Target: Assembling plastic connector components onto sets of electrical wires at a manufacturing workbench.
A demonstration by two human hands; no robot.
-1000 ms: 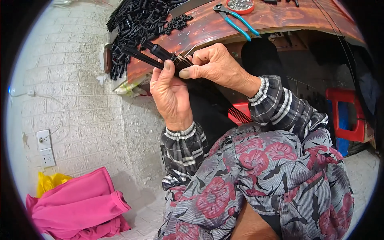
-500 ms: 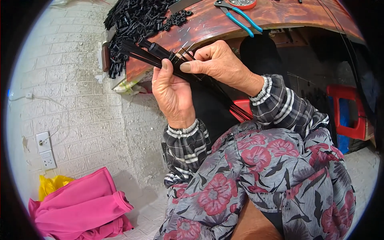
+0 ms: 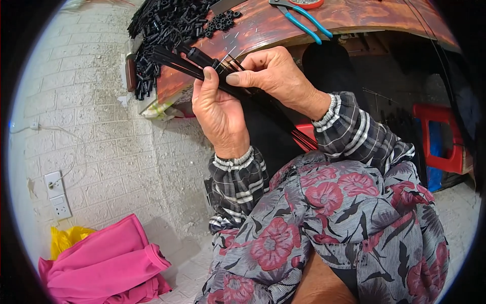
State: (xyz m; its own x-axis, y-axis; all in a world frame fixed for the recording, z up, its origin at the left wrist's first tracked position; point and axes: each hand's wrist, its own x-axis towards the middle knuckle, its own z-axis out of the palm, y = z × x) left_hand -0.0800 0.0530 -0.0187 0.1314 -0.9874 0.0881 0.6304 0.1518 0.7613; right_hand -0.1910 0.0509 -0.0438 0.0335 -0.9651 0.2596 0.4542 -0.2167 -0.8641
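What looks like an umbrella frame (image 3: 200,59), a bundle of thin black ribs around a black plastic hub, lies slantwise between my hands. My left hand (image 3: 220,119) is closed around it from below, thumb up against the ribs. Close by on the right, my right hand (image 3: 281,76) pinches at the hub end with thumb and forefinger; a few thin rods stick up there. Its fingertips partly hide what they grip. More dark ribs (image 3: 304,140) run down toward my lap.
A heap of black plastic parts (image 3: 169,25) and small black rings (image 3: 221,23) lies on the reddish wooden table (image 3: 268,33). Blue-handled pliers (image 3: 308,25) rest near its edge, beside a red dish (image 3: 310,4). A red stool (image 3: 458,147) stands right; pink cloth (image 3: 104,258) lies lower left.
My right hand has shifted slightly up and left at the hub. The rods by its fingers stand at a slightly different angle. My left hand keeps its hold.
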